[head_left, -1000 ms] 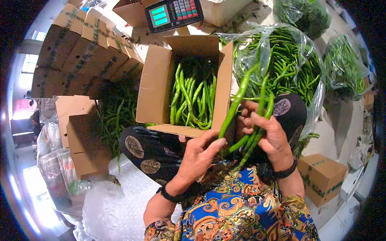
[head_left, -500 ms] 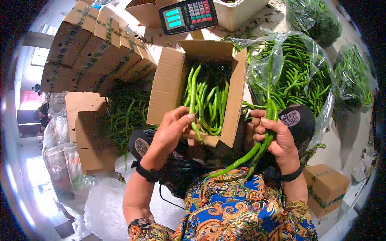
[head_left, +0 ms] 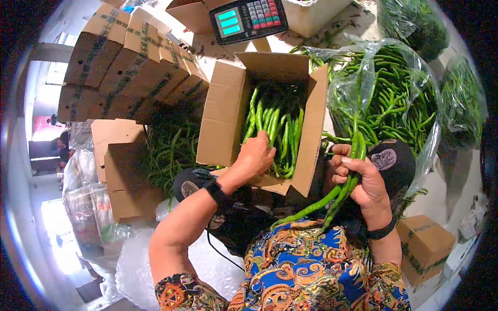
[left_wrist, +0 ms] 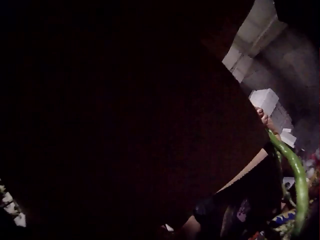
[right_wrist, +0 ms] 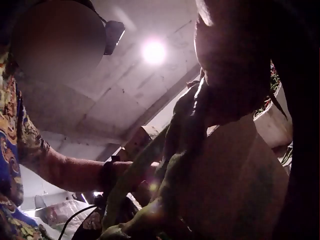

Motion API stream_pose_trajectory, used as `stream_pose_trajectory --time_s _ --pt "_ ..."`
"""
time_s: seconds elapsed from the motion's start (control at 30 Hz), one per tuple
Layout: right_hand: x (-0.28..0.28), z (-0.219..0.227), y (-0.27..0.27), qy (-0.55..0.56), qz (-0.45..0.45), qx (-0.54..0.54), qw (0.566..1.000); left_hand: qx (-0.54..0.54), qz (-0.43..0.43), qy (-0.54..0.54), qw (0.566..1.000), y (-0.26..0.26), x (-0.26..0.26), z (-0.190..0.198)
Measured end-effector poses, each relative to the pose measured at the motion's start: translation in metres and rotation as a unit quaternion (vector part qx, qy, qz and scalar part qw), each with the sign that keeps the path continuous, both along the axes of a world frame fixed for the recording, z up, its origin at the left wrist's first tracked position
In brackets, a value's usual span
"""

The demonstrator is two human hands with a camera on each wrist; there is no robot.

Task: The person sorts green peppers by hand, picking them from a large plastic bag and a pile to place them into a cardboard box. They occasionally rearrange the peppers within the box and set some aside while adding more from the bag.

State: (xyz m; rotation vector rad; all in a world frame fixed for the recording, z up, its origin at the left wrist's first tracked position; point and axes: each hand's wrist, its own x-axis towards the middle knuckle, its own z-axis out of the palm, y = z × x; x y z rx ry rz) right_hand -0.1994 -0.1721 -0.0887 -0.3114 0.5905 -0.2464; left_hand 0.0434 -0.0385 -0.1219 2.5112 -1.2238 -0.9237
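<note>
Packing looks to be the step in hand: long green peppers go by the handful into a cardboard box. Nearest the body, the right hand (head_left: 363,179) is curled round a small bunch of peppers (head_left: 340,194), thumb and fingers wrapped about their middles; the stem ends stick up past the knuckles and the tips hang down toward the patterned shirt (head_left: 311,269). That wrist is bent back, palm turned inward, held just off the right edge of the box. Farther out, the left arm stretches forward, and the left hand (head_left: 257,155) is sunk over the near edge of the cardboard box (head_left: 223,119), knuckles up, fingers bent down among the peppers in the box (head_left: 277,132). Whether those fingers pinch a pepper or only press on the pile cannot be told, and the left wrist view is almost wholly dark. By my judgement the next move calls for the left hand to come clear so the held bunch can be laid lengthwise. Beyond lie a plastic bag (head_left: 386,88) of peppers, stacked cartons (head_left: 129,62) and a scale (head_left: 249,18).
</note>
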Motion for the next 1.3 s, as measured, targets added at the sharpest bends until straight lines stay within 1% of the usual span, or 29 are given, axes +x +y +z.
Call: stream_pose_trajectory --time_s 0.07,0.13,0.2,0.23,0.27,0.33,0.37,0.43,0.47,0.5,0.53,0.6,0.67,0.73,0.77,0.8,0.83,0.87,0.9,0.93,0.97,1.0,1.03,1.07,1.1,1.13,1.2,1.23,1.3 --pt "0.003 0.001 0.001 0.005 0.003 -0.007 1.0 0.063 -0.036 -0.054 0.996 -0.006 -0.003 -0.005" --pt "0.005 0.003 0.002 0.011 0.002 -0.014 1.0 0.076 -0.052 -0.042 0.995 -0.012 -0.003 0.01" --pt "0.006 0.005 0.004 0.01 0.012 -0.019 1.0 0.134 -0.178 -0.067 0.973 -0.025 -0.004 0.031" --pt "0.005 0.004 0.004 0.01 0.011 -0.016 1.0 0.13 -0.19 -0.096 0.968 -0.032 -0.004 0.038" --pt "0.004 0.003 0.004 0.012 0.017 -0.012 1.0 0.05 -0.201 -0.127 0.97 -0.034 0.001 0.038" --pt "0.005 0.004 0.003 0.014 0.022 -0.007 1.0 0.026 -0.225 -0.102 0.969 -0.05 0.013 0.039" --pt "0.005 0.005 0.003 0.0 0.021 0.008 1.0 0.026 -0.226 -0.101 0.968 -0.053 0.016 0.035" --pt "0.006 0.007 0.003 -0.006 0.013 0.023 1.0 -0.1 -0.243 -0.071 0.962 -0.059 0.018 0.006" --pt "0.007 0.008 0.003 -0.022 0.005 0.03 0.999 -0.1 -0.246 -0.063 0.962 -0.064 0.016 -0.018" --pt "0.007 0.008 0.003 -0.038 -0.002 0.038 0.999 -0.07 -0.238 -0.068 0.966 -0.068 0.012 -0.048" --pt "0.006 0.008 0.004 -0.031 -0.006 0.041 0.999 -0.038 -0.231 -0.074 0.969 -0.073 0.005 -0.057" --pt "0.007 0.009 0.004 -0.016 -0.011 0.016 1.0 -0.047 -0.233 -0.071 0.969 -0.075 0.001 -0.071" --pt "0.008 0.006 0.002 -0.02 -0.015 0.013 1.0 -0.07 -0.192 -0.032 0.978 -0.08 0.007 -0.09" --pt "0.011 0.001 -0.001 -0.026 -0.024 0.017 0.999 -0.059 -0.2 -0.016 0.978 -0.084 0.019 -0.095" --pt "0.011 -0.002 -0.001 -0.023 -0.035 0.02 0.999 -0.056 -0.222 0.008 0.973 -0.087 0.028 -0.095" --pt "0.012 -0.003 -0.002 -0.025 -0.035 0.018 0.999 -0.053 -0.245 0.031 0.968 -0.09 0.037 -0.082" --pt "0.011 -0.003 -0.001 -0.035 -0.038 0.026 0.998 -0.043 -0.219 0.098 0.97 -0.087 0.039 -0.049" --pt "0.009 -0.003 0.0 -0.045 -0.041 0.035 0.998 -0.027 -0.2 0.071 0.977 -0.086 0.033 -0.016" --pt "0.006 -0.004 0.001 -0.042 -0.043 0.035 0.998 -0.053 -0.164 0.109 0.979 -0.078 0.023 0.026" --pt "0.005 -0.005 0.001 -0.04 -0.041 0.022 0.998 -0.109 -0.195 0.109 0.969 -0.072 0.015 0.051" --pt "0.005 -0.004 0.0 -0.04 -0.04 0.007 0.998 -0.122 -0.183 0.186 0.958 -0.064 0.005 0.076" --pt "0.006 -0.003 0.0 -0.044 -0.043 0.002 0.998 -0.161 -0.146 0.27 0.938 -0.052 -0.011 0.086" --pt "0.007 -0.002 0.001 -0.041 -0.049 -0.013 0.998 -0.134 -0.091 0.315 0.935 -0.047 -0.033 0.107" --pt "0.009 0.0 0.002 -0.038 -0.054 -0.028 0.997 -0.179 -0.129 0.267 0.938 -0.038 -0.05 0.108" --pt "0.01 0.001 0.003 -0.03 -0.047 -0.05 0.997 -0.248 -0.165 0.212 0.931 -0.029 -0.067 0.094" --pt "0.011 0.004 0.005 -0.029 -0.037 -0.069 0.996 -0.293 -0.118 0.214 0.924 -0.025 -0.088 0.085" --pt "0.012 0.0 0.01 -0.011 -0.029 -0.097 0.995 -0.288 -0.027 0.241 0.926 -0.023 -0.103 0.074" --pt "0.012 0.0 0.014 -0.011 -0.028 -0.099 0.995 -0.29 -0.027 0.241 0.926 -0.021 -0.107 0.066" --pt "0.012 0.003 0.02 0.003 -0.021 -0.158 0.987 -0.348 -0.049 0.158 0.923 -0.018 -0.109 0.057"
